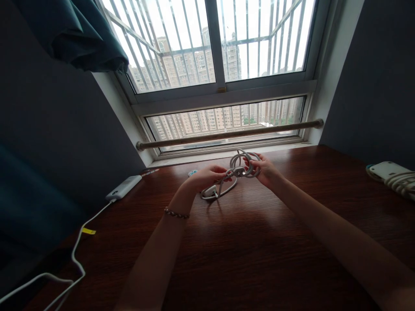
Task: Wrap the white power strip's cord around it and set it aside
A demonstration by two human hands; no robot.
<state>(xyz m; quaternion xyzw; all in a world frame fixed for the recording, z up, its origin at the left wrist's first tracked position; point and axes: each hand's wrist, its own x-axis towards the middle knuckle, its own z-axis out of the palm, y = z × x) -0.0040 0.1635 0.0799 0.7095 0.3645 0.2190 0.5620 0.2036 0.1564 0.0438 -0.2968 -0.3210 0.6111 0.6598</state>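
Above the far part of the wooden table, my right hand is closed around the loops of a coiled grey-white power cord. My left hand pinches the same cord near its plug, which sits between the two hands. A loop of cord hangs below my left hand, beside a small white block close to the tabletop. Whether that block is the cord's other end I cannot tell. Some fingertips are hidden behind the coils.
A white power strip with a trailing white cable lies at the left edge of the table. At the right is a white device wrapped in cord. A small blue-and-white object is behind my left hand. A window rail runs beyond.
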